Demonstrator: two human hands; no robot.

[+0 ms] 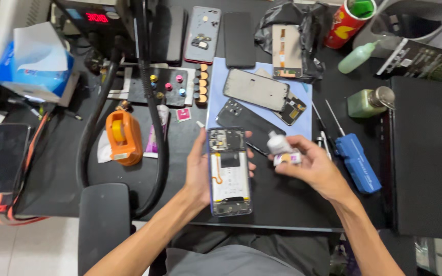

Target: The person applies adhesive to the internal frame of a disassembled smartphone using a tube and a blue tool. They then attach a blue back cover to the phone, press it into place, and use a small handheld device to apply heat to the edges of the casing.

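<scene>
Bench observation, standing beside the seated person.

Left hand cradles an opened phone from underneath and from its left side, back cover off, insides facing up. Thumb lies along the left edge; fingertips curl round the right edge, so the fingers are wrapped and lightly clamped, not spread. Held this way the exposed boards and the pale battery area stay level and face the eyes, above the near edge of the black table.

Right hand pinches a small white bottle between thumb and the first fingers, the rest folded loosely beneath. The bottle is tilted, its tip angled toward the phone's upper right side, near it but not touching as far as I can tell. Grip sits low on the body, which probably allows fine aiming.

Surroundings: a blue mat just beyond the hands carries a bare phone frame, a dark back cover and a small circuit part, likely parked there within reach. A blue-handled tool and thin screwdrivers lie just right of the right hand. An orange tape dispenser stands to the left, a tissue box farther back, two green bottles to the right.
</scene>
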